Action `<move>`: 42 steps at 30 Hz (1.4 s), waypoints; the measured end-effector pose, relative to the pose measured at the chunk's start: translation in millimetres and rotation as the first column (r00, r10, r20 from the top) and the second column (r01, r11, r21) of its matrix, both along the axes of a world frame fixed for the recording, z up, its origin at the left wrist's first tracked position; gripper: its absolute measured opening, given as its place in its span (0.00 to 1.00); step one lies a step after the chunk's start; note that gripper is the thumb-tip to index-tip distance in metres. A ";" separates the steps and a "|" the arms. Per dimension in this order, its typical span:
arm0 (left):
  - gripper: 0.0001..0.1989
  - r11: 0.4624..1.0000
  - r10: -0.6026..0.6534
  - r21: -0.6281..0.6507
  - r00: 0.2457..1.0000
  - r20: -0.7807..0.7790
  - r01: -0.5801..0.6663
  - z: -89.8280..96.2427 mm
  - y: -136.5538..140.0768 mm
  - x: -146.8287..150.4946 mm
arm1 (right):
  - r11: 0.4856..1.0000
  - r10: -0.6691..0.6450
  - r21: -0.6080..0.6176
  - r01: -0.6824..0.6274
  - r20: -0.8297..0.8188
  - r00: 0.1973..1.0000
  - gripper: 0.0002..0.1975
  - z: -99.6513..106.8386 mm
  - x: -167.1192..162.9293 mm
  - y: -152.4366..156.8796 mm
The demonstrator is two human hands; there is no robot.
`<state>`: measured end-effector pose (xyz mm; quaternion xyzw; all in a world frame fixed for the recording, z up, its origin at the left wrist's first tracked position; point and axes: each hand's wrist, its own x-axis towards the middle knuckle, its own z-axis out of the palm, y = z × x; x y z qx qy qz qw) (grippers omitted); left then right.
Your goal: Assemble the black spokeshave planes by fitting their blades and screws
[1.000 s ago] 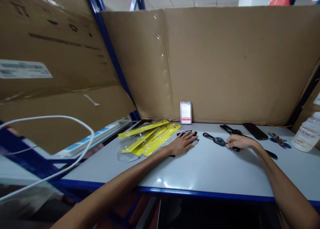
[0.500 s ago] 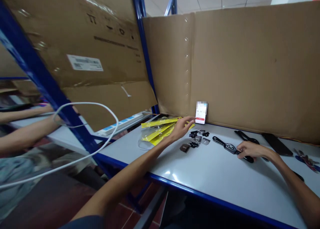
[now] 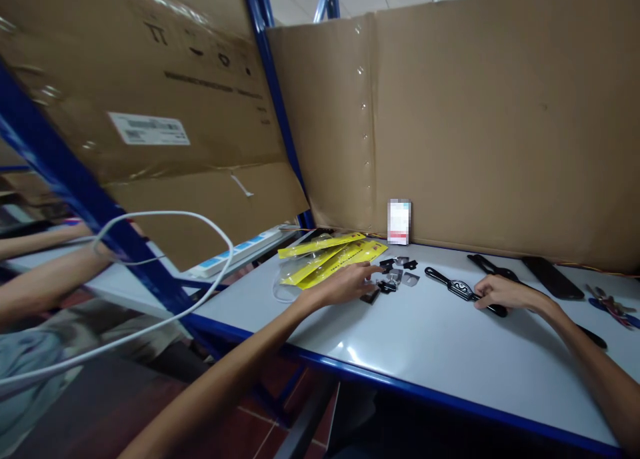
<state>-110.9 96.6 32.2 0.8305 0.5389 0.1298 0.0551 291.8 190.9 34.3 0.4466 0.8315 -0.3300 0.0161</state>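
My right hand point(image 3: 503, 292) is closed on the near handle of a black spokeshave point(image 3: 459, 288), whose far handle points back and left across the table. My left hand point(image 3: 350, 282) reaches in low from the left with its fingers stretched out, at the edge of a loose group of small parts. In that group are flat metal blades point(image 3: 411, 280) and small black pieces point(image 3: 387, 265). Its fingertips partly cover the nearest parts, and I cannot make out whether they touch them.
Yellow-headed clear plastic packets point(image 3: 320, 265) lie behind my left hand. A lit phone point(image 3: 399, 224) leans on the cardboard wall point(image 3: 500, 125). Another black tool point(image 3: 487, 265), a dark flat slab point(image 3: 553, 277) and a keys-like bunch point(image 3: 610, 305) lie right. A white cable point(image 3: 227, 245) loops at left, near another person's arm point(image 3: 55, 279).
My left hand has come down and back from beside the lit phone to the small parts. My right hand stays on the spokeshave. The view has shifted slightly.
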 end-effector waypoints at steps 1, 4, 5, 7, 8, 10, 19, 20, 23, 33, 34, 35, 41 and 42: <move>0.22 1.000 -0.001 -0.004 1.000 -0.002 0.001 2.3 -1.7 -1.1 | 1.000 0.001 0.003 -0.001 0.000 1.000 0.15 -0.7 0.4 0.4; 0.20 0.999 0.020 -0.036 0.999 -0.029 -0.021 6.9 -9.2 -5.4 | 0.999 0.017 0.030 -0.017 -0.008 1.000 0.14 -3.6 2.0 2.6; 0.20 0.998 0.030 -0.054 0.999 -0.040 -0.033 7.4 -11.8 -6.8 | 0.999 0.020 0.034 -0.020 -0.010 1.000 0.14 -4.6 2.5 3.3; 0.21 0.995 0.045 -0.089 0.997 -0.060 -0.050 7.0 -15.4 -8.6 | 0.999 0.016 0.029 -0.015 -0.009 1.000 0.13 -5.8 3.2 3.9; 0.21 0.993 0.048 -0.102 0.996 -0.069 -0.055 6.4 -16.3 -8.8 | 1.000 0.008 0.026 -0.008 -0.008 1.000 0.13 -5.9 3.2 3.8; 0.20 0.991 0.047 -0.121 0.996 -0.077 -0.056 5.5 -16.2 -7.5 | 0.999 -0.003 0.032 0.003 -0.004 1.000 0.14 -5.1 2.8 2.9; 0.17 0.956 0.094 -0.290 0.987 0.130 -0.053 3.3 -14.9 0.0 | 0.999 0.001 0.038 -0.002 0.002 1.000 0.15 -1.4 -1.1 -1.2; 0.15 0.954 0.070 -0.301 0.980 0.187 -0.011 2.3 -16.3 -0.6 | 0.999 -0.001 0.042 0.001 0.002 1.000 0.16 -0.6 -1.7 -2.3; 0.10 0.925 0.010 -0.363 0.949 0.316 0.111 3.3 -20.4 0.7 | 0.999 -0.020 0.039 0.020 0.008 1.000 0.17 2.9 -3.3 -6.3; 0.19 0.878 -0.137 -0.272 0.752 0.644 0.393 28.0 6.5 88.9 | 1.000 0.019 -0.015 -0.018 0.059 0.998 0.12 9.8 -5.7 -12.8; 0.18 0.889 -0.137 -0.250 0.744 0.654 0.383 25.0 14.4 101.4 | 1.000 0.017 -0.013 -0.016 0.063 0.998 0.12 10.5 -6.2 -13.7; 0.17 0.896 -0.123 -0.243 0.734 0.668 0.372 21.6 22.4 113.2 | 1.000 0.014 -0.010 -0.014 0.067 0.998 0.11 11.5 -6.8 -14.7; 0.11 0.938 -0.046 -0.238 0.771 0.635 0.252 3.4 49.6 147.5 | 1.000 0.014 0.017 -0.015 0.090 0.996 0.10 17.4 -11.5 -20.3; 0.13 0.950 -0.063 -0.206 0.788 0.612 0.235 0.7 49.7 146.5 | 1.000 0.013 0.019 -0.014 0.094 0.996 0.09 17.4 -11.8 -20.4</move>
